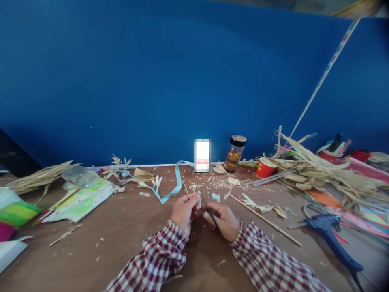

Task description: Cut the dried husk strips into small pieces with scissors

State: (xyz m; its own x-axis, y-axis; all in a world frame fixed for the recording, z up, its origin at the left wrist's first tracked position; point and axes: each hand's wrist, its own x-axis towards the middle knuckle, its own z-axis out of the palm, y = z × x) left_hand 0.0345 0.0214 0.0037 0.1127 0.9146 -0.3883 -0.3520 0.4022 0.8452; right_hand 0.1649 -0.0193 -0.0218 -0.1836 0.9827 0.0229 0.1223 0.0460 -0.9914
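Near the middle of the table, my left hand (184, 211) pinches a small pale strip (199, 204), apparently corn husk, between thumb and fingertips. My right hand (224, 221) is closed around dark, slim scissors (210, 212), their tip pointing up and left beside the strip. The scissor handles are mostly hidden by my fingers. Small pale clippings (209, 178) lie scattered just beyond both hands. A light blue ribbon (178, 182) curls behind my left hand, close to husk flowers (157, 181). A tiny blue scrap (215, 196) rests beyond my right hand.
Against the blue wall stand a black-lidded jar (234, 156) and a red paper cup (266, 167). To the right are a thin stick (267, 221), a blue glue gun (331, 237) and heaped dried husks (316, 172). At left lies a green-patterned booklet (82, 200).
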